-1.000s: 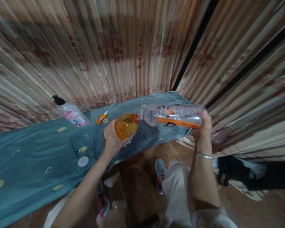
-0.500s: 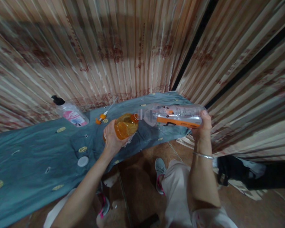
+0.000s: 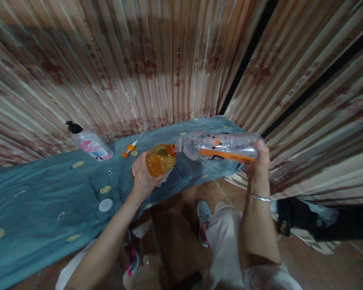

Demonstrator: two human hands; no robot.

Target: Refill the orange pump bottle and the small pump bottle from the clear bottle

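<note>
My left hand [image 3: 143,173] is wrapped round an amber bottle [image 3: 161,161] with an orange neck. A large clear bottle [image 3: 226,147] with an orange label lies nearly level, gripped near its base by my right hand [image 3: 257,155]. The clear bottle's mouth meets the amber bottle's opening. An orange pump top [image 3: 128,150] with a thin clear tube lies on the teal cloth behind my left hand. The white cap [image 3: 105,205] rests on the cloth, left of my left forearm.
The teal patterned cloth [image 3: 33,201] covers a long bench. A clear bottle with a pink label and black pump [image 3: 93,149] stands at its back. Pleated curtains [image 3: 157,60] hang behind. A dark item [image 3: 308,221] is at the right.
</note>
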